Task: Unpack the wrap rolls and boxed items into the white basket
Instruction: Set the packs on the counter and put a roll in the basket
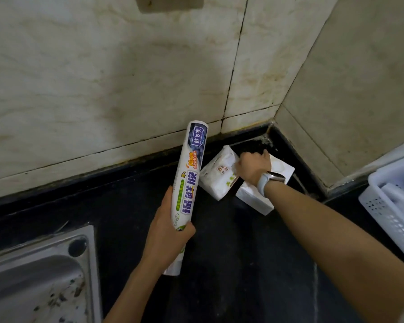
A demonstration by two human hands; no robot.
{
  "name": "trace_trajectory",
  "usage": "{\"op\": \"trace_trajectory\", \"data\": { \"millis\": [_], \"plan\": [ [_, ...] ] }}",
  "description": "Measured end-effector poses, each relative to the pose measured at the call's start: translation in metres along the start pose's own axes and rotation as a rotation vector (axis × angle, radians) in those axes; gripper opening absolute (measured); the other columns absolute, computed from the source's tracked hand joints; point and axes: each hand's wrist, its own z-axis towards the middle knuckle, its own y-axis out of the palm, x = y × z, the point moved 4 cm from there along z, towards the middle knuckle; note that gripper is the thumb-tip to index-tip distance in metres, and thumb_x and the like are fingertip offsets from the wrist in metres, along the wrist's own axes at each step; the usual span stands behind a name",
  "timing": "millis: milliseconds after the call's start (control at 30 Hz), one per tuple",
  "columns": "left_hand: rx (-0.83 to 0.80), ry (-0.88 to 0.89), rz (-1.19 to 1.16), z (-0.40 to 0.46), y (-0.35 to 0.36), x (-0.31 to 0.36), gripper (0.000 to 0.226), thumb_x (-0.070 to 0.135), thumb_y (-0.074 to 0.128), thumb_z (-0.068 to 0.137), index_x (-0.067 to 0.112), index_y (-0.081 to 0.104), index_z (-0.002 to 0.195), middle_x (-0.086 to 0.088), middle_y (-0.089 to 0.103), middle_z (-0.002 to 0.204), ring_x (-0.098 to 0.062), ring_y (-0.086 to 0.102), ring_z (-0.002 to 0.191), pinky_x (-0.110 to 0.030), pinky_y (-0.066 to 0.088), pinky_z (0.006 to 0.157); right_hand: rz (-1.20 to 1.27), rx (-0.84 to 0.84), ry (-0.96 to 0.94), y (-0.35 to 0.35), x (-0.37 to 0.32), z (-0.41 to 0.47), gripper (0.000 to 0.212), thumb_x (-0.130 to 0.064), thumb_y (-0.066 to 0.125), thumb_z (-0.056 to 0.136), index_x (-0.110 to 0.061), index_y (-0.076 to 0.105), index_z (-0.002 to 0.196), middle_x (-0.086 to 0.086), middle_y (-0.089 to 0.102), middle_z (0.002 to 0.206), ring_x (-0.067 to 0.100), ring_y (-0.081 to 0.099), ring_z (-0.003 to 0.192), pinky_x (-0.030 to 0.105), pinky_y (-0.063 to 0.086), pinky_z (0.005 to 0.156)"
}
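Note:
My left hand [167, 231] grips the lower part of a white cling-wrap roll [189, 180] with blue and green print, held nearly upright above the black counter. Further back, in the counter's corner, my right hand [254, 169], a watch on its wrist, reaches down and closes on a white soft pack [216, 177] that leans against a white box [260, 199]. The white basket [387, 206] stands at the right edge, partly cut off, with a white item lying inside it.
A steel sink [40, 271] fills the lower left corner. Stained tiled walls [126, 78] meet in a corner behind the packs. The black counter [243, 264] stretches between the sink and the basket.

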Motion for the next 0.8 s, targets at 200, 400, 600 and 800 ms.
{"op": "trace_trajectory", "data": {
  "millis": [200, 400, 600, 800],
  "plan": [
    [0.001, 0.0, 0.017, -0.004, -0.008, -0.001, 0.093, 0.01, 0.069, 0.075, 0.037, 0.012, 0.143, 0.005, 0.045, 0.127, -0.014, 0.051, 0.111, -0.036, 0.048, 0.095, 0.089, 0.175, 0.018, -0.004, -0.001, -0.01, 0.032, -0.028, 0.046, 0.088, -0.006, 0.054, 0.11, 0.018, 0.06, 0.116, 0.034, 0.049, 0.113, 0.042, 0.031, 0.1],
    [-0.01, -0.019, -0.002, -0.008, -0.006, -0.005, 0.091, 0.011, 0.068, 0.076, 0.037, 0.012, 0.144, 0.002, 0.047, 0.129, -0.014, 0.052, 0.109, -0.03, 0.048, 0.09, 0.272, 0.32, -0.106, -0.014, 0.032, -0.067, 0.061, -0.054, 0.041, 0.08, -0.022, 0.045, 0.132, 0.014, 0.044, 0.137, 0.036, 0.029, 0.134, 0.057, 0.019, 0.112],
    [-0.052, -0.004, 0.004, -0.005, 0.001, 0.0, 0.091, 0.013, 0.068, 0.076, 0.036, 0.012, 0.144, 0.002, 0.046, 0.13, -0.014, 0.051, 0.111, -0.034, 0.047, 0.093, 0.08, 0.013, 0.0, 0.029, 0.07, -0.104, 0.062, -0.049, 0.049, 0.086, -0.034, 0.024, 0.141, 0.007, 0.012, 0.155, 0.036, 0.01, 0.141, 0.053, 0.035, 0.107],
    [-0.071, -0.004, 0.006, -0.008, 0.001, -0.002, 0.091, 0.013, 0.068, 0.076, 0.038, 0.011, 0.143, 0.005, 0.045, 0.126, -0.013, 0.051, 0.109, -0.031, 0.048, 0.09, 0.391, 0.233, 0.294, 0.013, 0.047, -0.063, 0.056, -0.032, 0.058, 0.086, -0.009, 0.036, 0.132, 0.022, 0.025, 0.143, 0.045, 0.033, 0.124, 0.05, 0.038, 0.099]
  ]
}}
